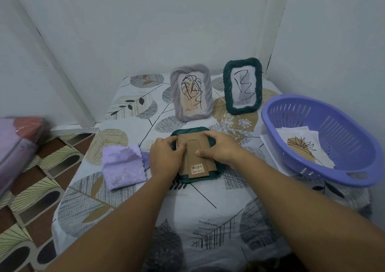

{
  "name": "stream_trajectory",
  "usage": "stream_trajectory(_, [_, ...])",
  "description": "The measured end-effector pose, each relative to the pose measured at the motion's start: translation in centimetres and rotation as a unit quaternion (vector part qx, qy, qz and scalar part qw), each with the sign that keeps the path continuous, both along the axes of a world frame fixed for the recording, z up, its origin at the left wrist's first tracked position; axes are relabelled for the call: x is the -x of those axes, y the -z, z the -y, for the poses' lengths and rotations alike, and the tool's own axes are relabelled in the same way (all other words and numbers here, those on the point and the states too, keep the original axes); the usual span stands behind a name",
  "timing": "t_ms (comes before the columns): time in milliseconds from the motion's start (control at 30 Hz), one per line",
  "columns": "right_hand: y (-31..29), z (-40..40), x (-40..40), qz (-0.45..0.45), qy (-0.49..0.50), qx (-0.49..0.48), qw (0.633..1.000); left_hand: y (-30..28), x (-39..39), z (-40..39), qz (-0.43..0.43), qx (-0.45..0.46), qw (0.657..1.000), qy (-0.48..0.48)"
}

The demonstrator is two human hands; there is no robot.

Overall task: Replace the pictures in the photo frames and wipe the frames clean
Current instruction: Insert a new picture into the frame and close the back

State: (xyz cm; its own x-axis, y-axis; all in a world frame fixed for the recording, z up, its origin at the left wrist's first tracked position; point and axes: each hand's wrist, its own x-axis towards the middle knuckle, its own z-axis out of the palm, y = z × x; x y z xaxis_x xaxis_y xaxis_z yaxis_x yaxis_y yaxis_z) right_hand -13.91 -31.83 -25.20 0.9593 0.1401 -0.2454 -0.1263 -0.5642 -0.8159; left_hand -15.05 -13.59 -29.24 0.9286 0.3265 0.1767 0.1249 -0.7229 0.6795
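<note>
A dark green frame (194, 179) lies face down in the middle of the table, its brown cardboard back (196, 163) and stand facing up. My left hand (166, 156) grips the back's left edge, fingers curled at it. My right hand (218, 148) lies over the frame's right side, with its thumb pressing on the cardboard stand. Behind stand a grey-lilac frame (191, 93) with a leaf drawing and a second green frame (242, 86) with a scribbled picture. A folded lilac cloth (123, 166) rests just left of my left hand.
A purple slotted basket (318, 138) at the right holds loose pictures (302, 148); more paper (268, 144) sticks out from under it. Walls close in behind and to the right. A pink and lilac bundle (18, 144) sits at the left over a patterned floor (41, 188).
</note>
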Motion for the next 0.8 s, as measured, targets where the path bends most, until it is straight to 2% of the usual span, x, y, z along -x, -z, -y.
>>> stream_trajectory(100, [0.8,0.3,0.8,0.087,-0.007,0.058,0.994,-0.7,0.0,-0.2,-0.006,0.032,0.999,0.008])
stream_trajectory(200, [0.7,1.0,2.3,0.147,-0.055,0.107,0.982,-2.1,0.3,-0.6,-0.012,0.086,0.996,0.035])
stream_trajectory(267, [0.7,1.3,2.9,0.178,-0.091,0.155,0.967,-2.8,0.8,-1.2,-0.02,0.086,0.993,0.073])
stream_trajectory(367, [1.0,1.7,3.1,0.17,-0.129,0.178,0.961,-3.6,1.7,-2.2,-0.054,0.083,0.984,0.146])
stream_trajectory(433, [1.3,1.9,3.1,0.161,-0.134,0.167,0.963,-4.1,2.5,-2.8,-0.077,0.048,0.98,0.175])
stream_trajectory(600, [1.3,1.8,3.4,0.161,-0.124,0.156,0.967,-5.4,4.0,-3.6,-0.103,-0.013,0.971,0.215])
stream_trajectory(800, [1.3,1.6,3.4,0.153,-0.118,0.161,0.968,-5.7,5.6,-3.7,-0.141,-0.044,0.96,0.238])
